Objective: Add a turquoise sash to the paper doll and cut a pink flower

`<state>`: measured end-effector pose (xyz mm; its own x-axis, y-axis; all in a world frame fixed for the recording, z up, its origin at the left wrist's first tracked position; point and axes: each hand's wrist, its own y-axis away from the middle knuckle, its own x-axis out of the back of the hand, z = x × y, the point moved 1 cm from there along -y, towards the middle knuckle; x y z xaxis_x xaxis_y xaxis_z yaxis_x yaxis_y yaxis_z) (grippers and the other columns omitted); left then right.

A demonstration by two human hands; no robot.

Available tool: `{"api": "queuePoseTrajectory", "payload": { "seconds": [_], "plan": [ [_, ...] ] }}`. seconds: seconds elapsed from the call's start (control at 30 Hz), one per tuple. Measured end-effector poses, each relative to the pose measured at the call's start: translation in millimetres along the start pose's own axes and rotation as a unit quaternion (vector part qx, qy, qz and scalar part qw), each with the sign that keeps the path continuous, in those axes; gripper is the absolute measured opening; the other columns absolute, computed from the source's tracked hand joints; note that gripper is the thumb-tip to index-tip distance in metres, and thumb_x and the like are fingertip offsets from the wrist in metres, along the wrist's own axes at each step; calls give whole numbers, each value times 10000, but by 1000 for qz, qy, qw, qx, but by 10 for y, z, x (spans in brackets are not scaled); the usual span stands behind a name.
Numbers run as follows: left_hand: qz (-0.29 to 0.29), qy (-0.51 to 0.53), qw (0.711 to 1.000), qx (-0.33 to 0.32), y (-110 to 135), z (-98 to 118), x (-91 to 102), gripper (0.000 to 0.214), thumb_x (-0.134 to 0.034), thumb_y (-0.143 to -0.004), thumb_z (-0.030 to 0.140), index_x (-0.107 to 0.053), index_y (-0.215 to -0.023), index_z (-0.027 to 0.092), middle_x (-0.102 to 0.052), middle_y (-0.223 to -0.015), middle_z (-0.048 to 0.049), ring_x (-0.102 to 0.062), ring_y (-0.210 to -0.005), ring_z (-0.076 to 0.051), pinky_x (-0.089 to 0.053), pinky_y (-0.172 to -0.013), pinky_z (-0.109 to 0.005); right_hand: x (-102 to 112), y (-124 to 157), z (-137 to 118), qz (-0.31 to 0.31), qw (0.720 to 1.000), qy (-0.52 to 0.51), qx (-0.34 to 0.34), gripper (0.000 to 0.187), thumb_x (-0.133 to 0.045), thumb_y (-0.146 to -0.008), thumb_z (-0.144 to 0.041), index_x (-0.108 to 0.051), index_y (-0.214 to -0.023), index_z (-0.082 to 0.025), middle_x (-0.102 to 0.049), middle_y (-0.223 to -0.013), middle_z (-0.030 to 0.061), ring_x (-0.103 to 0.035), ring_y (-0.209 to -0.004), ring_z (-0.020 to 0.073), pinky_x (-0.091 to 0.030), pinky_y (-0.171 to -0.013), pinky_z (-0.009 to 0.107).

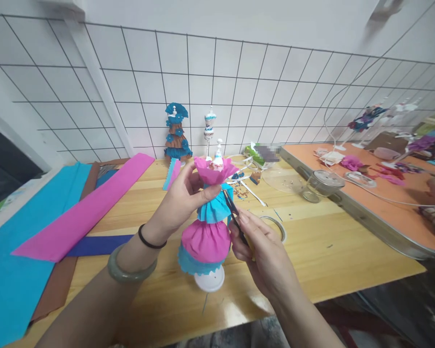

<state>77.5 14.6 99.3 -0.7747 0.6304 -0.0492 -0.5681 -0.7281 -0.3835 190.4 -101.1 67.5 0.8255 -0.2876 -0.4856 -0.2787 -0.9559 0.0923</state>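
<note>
A small mannequin stand on the wooden table wears a crepe paper dress: pink collar, blue waist, pink skirt with a blue frill. My left hand pinches the dress at its upper part, thumb and fingers closed on the pink and blue paper. My right hand grips small black scissors, their blades touching the blue waist paper from the right.
Blue, pink, dark blue and brown crepe sheets lie at the left. Two more dressed mannequins stand by the wire grid wall. A tape ring, a glass jar and an orange tray with more figures sit at the right.
</note>
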Motion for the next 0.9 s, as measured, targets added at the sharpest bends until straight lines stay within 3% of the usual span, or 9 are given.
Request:
{"api": "queuePoseTrajectory", "payload": {
  "seconds": [0.3,0.67,0.8,0.9],
  "plan": [
    [-19,7,1000,-6,-5,-29,4,496,-695,-715,259,-472,-1155,213,-596,-1138,-73,-558,-1056,-214,-482,-821,-290,29,-35,10,-8,1000,-6,0,273,-653,-743,-363,-620,-923,-160,-417,-569,-58,-221,-406,21,-123,-399,189],
    [-6,33,999,-3,8,-66,-27,471,-692,-717,260,-493,-1140,203,-592,-1156,-80,-564,-1058,-229,-487,-832,-310,44,-57,96,-13,999,-22,40,278,-641,-777,-333,-661,-1011,-185,-390,-570,-62,-219,-425,19,-151,-411,183],
    [-2,39,999,-3,15,-63,-36,449,-684,-724,248,-504,-1133,208,-595,-1143,-73,-575,-1028,-216,-493,-819,-305,61,-67,130,-7,998,-7,62,277,-648,-777,-350,-679,-1033,-250,-411,-553,-63,-281,-435,23,-223,-412,161],
    [-2,57,998,-1,19,-70,-58,413,-665,-743,248,-506,-1122,208,-586,-1151,-72,-573,-1021,-210,-495,-810,-300,62,-56,140,10,996,29,81,286,-661,-763,-359,-685,-1039,-286,-529,-633,-40,-418,-503,40,-346,-465,165]
  ]
}}
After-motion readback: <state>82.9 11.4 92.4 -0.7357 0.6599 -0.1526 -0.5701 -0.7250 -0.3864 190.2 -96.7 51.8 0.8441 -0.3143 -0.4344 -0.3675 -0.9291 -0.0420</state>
